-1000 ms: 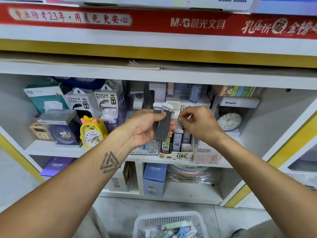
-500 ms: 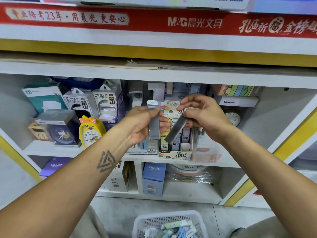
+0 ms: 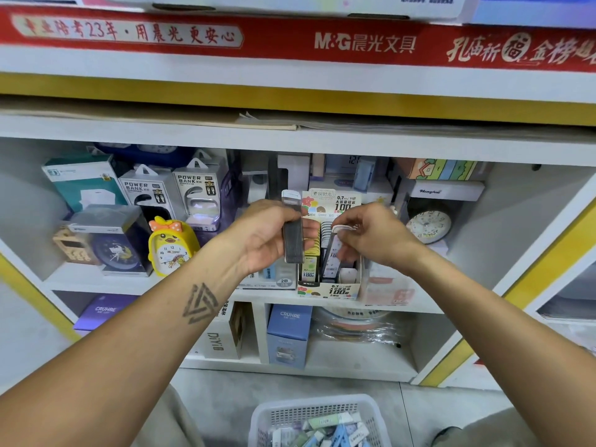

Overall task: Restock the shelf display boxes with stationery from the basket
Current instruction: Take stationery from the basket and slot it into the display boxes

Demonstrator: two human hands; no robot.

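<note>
Both hands grip slim lead cases: left (image 3: pixel 267 235) upright, right (image 3: pixel 374 233) into cardboard display box (image 3: pixel 335 290)

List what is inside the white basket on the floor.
The white basket holds a jumble of small stationery packs in white, green, blue and purple. The frame's bottom edge cuts off its lower part, so deeper contents cannot be seen.

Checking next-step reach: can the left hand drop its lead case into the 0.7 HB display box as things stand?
Probably not directly: the right hand is at the display box opening, slotting its own case. The left hand holds its lead case just beside it.
</note>
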